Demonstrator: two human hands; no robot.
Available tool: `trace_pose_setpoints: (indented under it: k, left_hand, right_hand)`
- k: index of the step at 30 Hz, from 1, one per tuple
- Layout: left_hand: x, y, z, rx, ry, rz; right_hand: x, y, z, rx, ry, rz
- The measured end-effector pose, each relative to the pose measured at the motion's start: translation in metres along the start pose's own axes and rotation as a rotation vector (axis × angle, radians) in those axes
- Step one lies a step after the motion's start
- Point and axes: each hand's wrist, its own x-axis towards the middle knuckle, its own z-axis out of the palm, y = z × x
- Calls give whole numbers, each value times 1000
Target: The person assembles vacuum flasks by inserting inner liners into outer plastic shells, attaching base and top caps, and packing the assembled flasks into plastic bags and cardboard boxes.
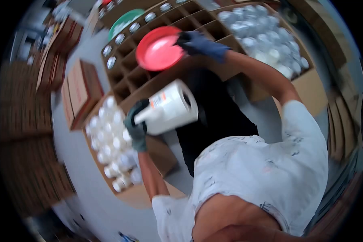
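1. Nearest to the body, the left hand (137,125), in a grey glove, has its fingers bent round the narrow end of a white jug (169,111). There is little gap in this grip; whether it takes the handle or the neck, I cannot tell.
2. The jug lies on its side, in front of the dark trousers (218,117). Its long axis goes from the left fingers towards the right and slightly away, so the wide end, with a dark hollow, points away from this hand.
3. Beside the left forearm is a carton (137,197) with white bottles (109,133).
4. Farther out, the right hand (199,44), also gloved, has hold of the right rim of a red bowl (159,48); how tightly, the blur hides.
5. The bowl is beyond the jug, apart from it, and over a divided box (149,82). The left hand is nearer to the jug.
6. To the right stand clear bottles (258,36); at the far side is a green bowl (116,25).
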Motion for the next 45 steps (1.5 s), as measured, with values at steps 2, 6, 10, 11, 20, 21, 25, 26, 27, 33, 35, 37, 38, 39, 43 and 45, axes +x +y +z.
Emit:
trace_pose_setpoints:
  k: [2,6,10,11,20,21,25,26,27,33,35,37,38,39,43,45]
  left_hand:
    - [51,63,8,129,-395,199]
    - [93,114,59,386,-757,545]
    - [67,96,108,36,-724,345]
    - [61,100,119,57,-664,320]
    - [72,109,148,207,-596,103]
    - [82,112,153,190,-653,132]
    - [90,114,168,257,-726,186]
    - [79,100,165,213,-649,137]
    - [66,85,161,172,-571,91]
    - [30,38,110,366,-739,26]
    - [37,38,104,350,-695,14]
    - [45,35,102,354,-617,-76]
    - [49,35,102,356,-574,-122]
    - [52,36,100,359,-529,-172]
    - [77,39,109,271,-407,-202]
    - [107,52,133,20,-343,-223]
  right_hand:
    - [37,13,3,-210,81,-132]
    - [78,55,-4,-559,262,-239]
    - [-2,81,-75,-396,417,-442]
    - [-25,103,-104,-335,492,-458]
    - [-237,387,-408,-890,1093,634]
    - [-248,393,-423,-730,1163,771]
    - [-260,437,-467,-333,1275,1134]
    - [-255,421,-465,-256,1258,1206]
    - [-250,416,-461,-135,1298,1093]
    - [-243,436,-465,576,1039,789]
    - [-229,383,-434,480,1239,745]
    - [-230,355,-427,406,1197,658]
    - [-227,342,-429,379,1034,630]
    - [-228,328,-423,362,875,584]
    - [-162,218,-383,-773,40,-606]
    - [-109,151,-341,-572,38,-686]
